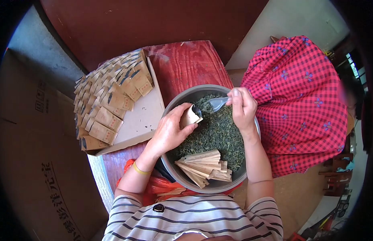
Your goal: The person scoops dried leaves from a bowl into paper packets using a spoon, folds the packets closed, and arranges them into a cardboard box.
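Observation:
My left hand point(173, 129) is wrapped round a small paper packet point(190, 117), whose open mouth faces right over a round metal basin point(169, 164). Dark green dried leaves point(214, 138) fill much of the basin. Pinched in my right hand point(242, 105) is the handle of a clear spoon point(217, 104); its bowl is close to the packet's mouth, just above the leaves. A fanned stack of flat, empty-looking paper packets point(204, 166) lies on the leaves at the basin's near side.
At the left, an open cardboard tray point(144, 120) holds several rows of filled packets point(108, 116) on a red wooden table point(190, 64). A large cardboard box point(41, 160) stands far left. Red plastic point(158, 185) lies below the basin. Another person in red checked clothing point(299, 108) is at the right.

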The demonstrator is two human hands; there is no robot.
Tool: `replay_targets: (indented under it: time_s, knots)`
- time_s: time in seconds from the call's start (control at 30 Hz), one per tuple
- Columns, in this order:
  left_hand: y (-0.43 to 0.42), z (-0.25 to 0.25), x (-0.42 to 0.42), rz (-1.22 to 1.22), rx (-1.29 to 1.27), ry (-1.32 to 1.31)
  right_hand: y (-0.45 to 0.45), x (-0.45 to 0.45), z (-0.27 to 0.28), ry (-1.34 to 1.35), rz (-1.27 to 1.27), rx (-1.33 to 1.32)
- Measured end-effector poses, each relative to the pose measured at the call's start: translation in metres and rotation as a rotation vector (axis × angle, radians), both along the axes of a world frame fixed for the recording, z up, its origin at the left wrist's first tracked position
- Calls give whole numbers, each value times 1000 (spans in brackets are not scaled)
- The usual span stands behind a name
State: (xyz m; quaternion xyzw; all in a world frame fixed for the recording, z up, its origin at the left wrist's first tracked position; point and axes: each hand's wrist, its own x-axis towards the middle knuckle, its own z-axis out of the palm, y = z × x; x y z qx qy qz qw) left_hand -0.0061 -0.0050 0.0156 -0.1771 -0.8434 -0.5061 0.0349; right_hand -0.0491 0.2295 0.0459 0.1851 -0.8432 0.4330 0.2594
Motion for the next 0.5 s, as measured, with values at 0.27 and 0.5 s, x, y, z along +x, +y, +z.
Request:
replay_targets:
  time_s: [0.27, 0.5]
  knots:
    - [-1, -2, 1, -16, -5, -3, -8, 8, 9, 397, 190, 229]
    - [-1, 2, 2, -34, -2, -23, -3, -1, 3, 273, 32, 310]
